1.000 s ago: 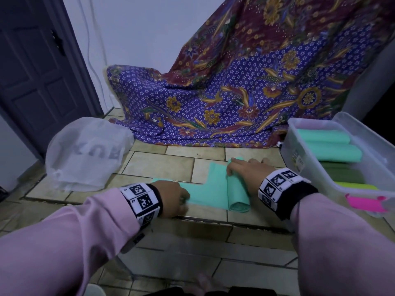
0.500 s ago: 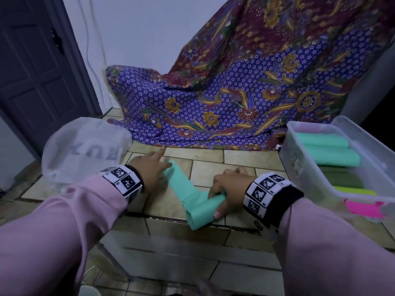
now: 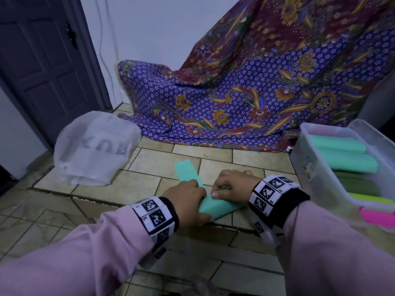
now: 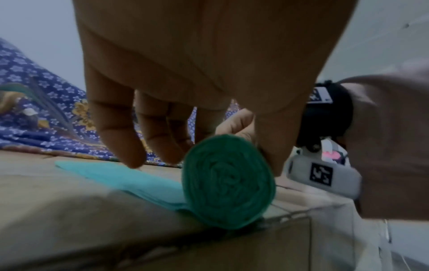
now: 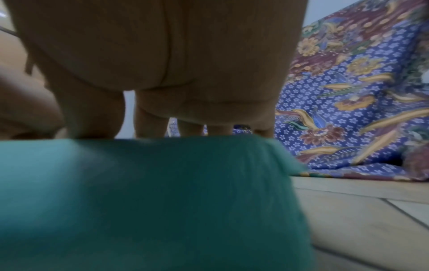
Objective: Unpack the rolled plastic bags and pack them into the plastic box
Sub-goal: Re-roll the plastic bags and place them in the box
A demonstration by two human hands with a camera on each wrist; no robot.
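A teal roll of plastic bags (image 3: 222,207) lies on the tiled floor in front of me, its loose flat tail (image 3: 187,171) stretching away to the far left. My left hand (image 3: 189,199) grips the roll's left end, its fingers (image 4: 116,139) hanging in front of the spiral end (image 4: 228,180) and the thumb behind it. My right hand (image 3: 232,185) holds the roll's right part, thumb on the near side and fingers (image 5: 150,119) over the far side of the roll (image 5: 150,201). At the right stands the clear plastic box (image 3: 316,178) with several teal and green rolls (image 3: 342,145) inside.
A white plastic carrier bag (image 3: 94,150) sits on the floor to the left. A patterned purple cloth (image 3: 245,99) drapes across the back. A dark door (image 3: 42,60) stands at the far left. A pink item (image 3: 378,216) lies at the box's near corner.
My left hand left the far end of the tail and came back to the roll. The roll has turned to lie crosswise in front of me, with both hands on it.
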